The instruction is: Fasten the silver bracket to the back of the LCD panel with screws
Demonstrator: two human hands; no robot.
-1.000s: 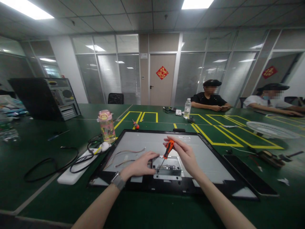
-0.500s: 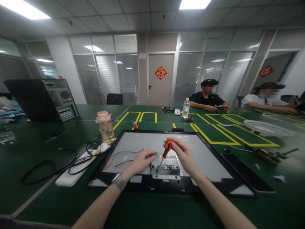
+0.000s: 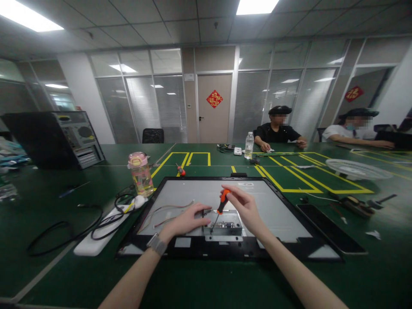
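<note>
My right hand (image 3: 246, 208) grips an orange and black screwdriver (image 3: 223, 201) by the top of its handle. The tool leans, and its shaft runs down to the left part of a silver metal bracket (image 3: 224, 237). My left hand (image 3: 192, 219) rests at the bracket's left edge, thumb and fingers apart; a watch is on that wrist. Under both hands lies a flat display panel (image 3: 273, 210) with a grey back and a black frame. Thin cables (image 3: 167, 207) trail over the panel to the left of the bracket.
Left of the panel are a white power strip (image 3: 86, 246) with black cords and a pink-lided bottle (image 3: 141, 178). A phone-like black slab (image 3: 331, 227) lies at the right. Farther off are a computer case (image 3: 41, 137), a red-handled tool (image 3: 181, 171), a water bottle (image 3: 249, 146) and two people.
The thumb of my left hand has moved down, away from its fingers. My right hand keeps the screwdriver on the bracket. Across the table, a person's hand has shifted left. The view has turned slightly.
</note>
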